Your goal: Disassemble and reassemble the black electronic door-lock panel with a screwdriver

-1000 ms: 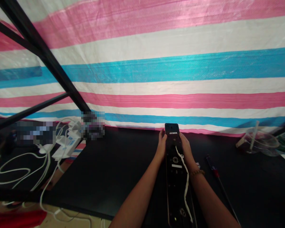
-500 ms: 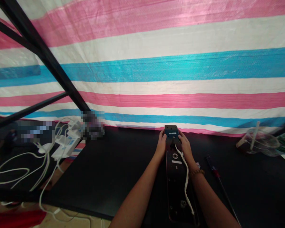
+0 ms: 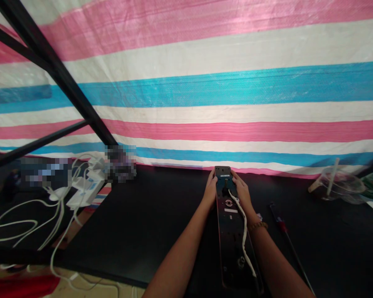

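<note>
A long black door lock panel (image 3: 233, 236) lies lengthwise in front of me, its fitted back side facing up. A whitish sleeved cable (image 3: 244, 231) comes out near its far end and runs down along the panel. My left hand (image 3: 210, 188) grips the far left edge, thumb on top. Around the far right edge my right hand (image 3: 241, 191) is closed, with a beaded bracelet on that wrist. The undersides of both hands' fingers are hidden. To the right of my right forearm lies what looks like a long screwdriver (image 3: 281, 225), red and black at its far part.
The black table (image 3: 149, 215) reaches to a striped plastic sheet (image 3: 205, 91). A clear plastic cup with a straw (image 3: 337, 184) lies at the right back. At left are a white power strip (image 3: 85, 190), tangled white cables (image 3: 27, 221) and a slanting black metal frame (image 3: 71, 91).
The far end of the panel has dipped slightly, and more of its back face shows. Both hands keep their grip on it.
</note>
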### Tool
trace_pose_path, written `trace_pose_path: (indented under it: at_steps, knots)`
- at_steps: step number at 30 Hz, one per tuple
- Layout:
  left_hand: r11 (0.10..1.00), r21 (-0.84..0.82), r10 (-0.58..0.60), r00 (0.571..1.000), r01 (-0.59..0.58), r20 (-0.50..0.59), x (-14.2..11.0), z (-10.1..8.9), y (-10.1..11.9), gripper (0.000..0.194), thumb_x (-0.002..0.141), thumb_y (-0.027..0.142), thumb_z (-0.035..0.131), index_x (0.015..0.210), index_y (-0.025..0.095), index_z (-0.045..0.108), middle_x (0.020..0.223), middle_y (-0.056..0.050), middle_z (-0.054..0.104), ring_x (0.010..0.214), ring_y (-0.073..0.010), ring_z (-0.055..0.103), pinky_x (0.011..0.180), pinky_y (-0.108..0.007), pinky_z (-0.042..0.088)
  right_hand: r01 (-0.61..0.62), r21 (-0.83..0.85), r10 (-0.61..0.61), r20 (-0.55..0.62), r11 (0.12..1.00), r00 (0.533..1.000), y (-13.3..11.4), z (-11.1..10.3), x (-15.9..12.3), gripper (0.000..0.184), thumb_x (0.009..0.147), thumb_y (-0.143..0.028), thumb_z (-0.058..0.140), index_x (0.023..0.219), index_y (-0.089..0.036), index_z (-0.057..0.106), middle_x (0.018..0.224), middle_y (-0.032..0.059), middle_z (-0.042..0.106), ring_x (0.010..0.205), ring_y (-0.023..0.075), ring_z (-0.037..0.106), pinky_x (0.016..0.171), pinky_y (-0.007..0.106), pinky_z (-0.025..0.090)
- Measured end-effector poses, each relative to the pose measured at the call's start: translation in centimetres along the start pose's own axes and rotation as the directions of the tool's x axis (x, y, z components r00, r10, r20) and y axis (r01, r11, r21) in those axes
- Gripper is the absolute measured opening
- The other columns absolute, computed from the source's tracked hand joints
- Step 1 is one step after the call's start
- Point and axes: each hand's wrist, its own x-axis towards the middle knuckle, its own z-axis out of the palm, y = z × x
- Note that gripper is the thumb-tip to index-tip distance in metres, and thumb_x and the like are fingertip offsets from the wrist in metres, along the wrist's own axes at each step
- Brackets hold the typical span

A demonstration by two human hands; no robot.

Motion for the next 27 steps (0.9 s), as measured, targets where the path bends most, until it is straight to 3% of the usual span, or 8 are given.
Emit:
trace_pose_path:
  at_steps: [6,15,27]
  knots:
    - [1.000,0.001,-0.027,0.999,0.027,-0.038,-0.01,0.21,0.09,0.044,0.082,0.024,0.061,0.126,0.020,0.064,0.137,-0.008,0.062,0.132,-0.0255,0.052,0.112,-0.036,0.036,-0.008,-0.026,0.008,-0.023,1.000,1.000,0.31,-0.05,0.13,0.049,0.070,-0.035,0.066,0.114,-0.017,0.075,0.118,0.0103,0.073,0.110,0.0302,0.067,0.093,0.041,0.053]
    - [0.999,0.040,-0.014,1.000,0.014,0.016,-0.22,0.24,0.38,0.044,0.083,0.024,0.060,0.126,0.019,0.064,0.137,-0.010,0.062,0.130,-0.0265,0.054,0.112,-0.038,0.037,-0.027,-0.040,0.023,-0.110,0.999,0.994,0.66,-0.13,0.31,0.050,0.068,-0.030,0.065,0.113,-0.014,0.075,0.113,0.0109,0.075,0.110,0.0293,0.067,0.086,0.035,0.055]
    - [0.998,0.047,0.051,0.999,-0.051,-0.002,-0.45,0.23,0.41,0.043,0.085,0.022,0.056,0.128,0.021,0.060,0.139,-0.009,0.060,0.133,-0.0240,0.051,0.114,-0.036,0.034,0.031,-0.024,-0.032,-0.018,0.999,0.999,0.08,-0.08,-0.36,0.052,0.074,-0.036,0.063,0.119,-0.012,0.072,0.122,0.0122,0.071,0.116,0.0283,0.063,0.098,0.037,0.049]
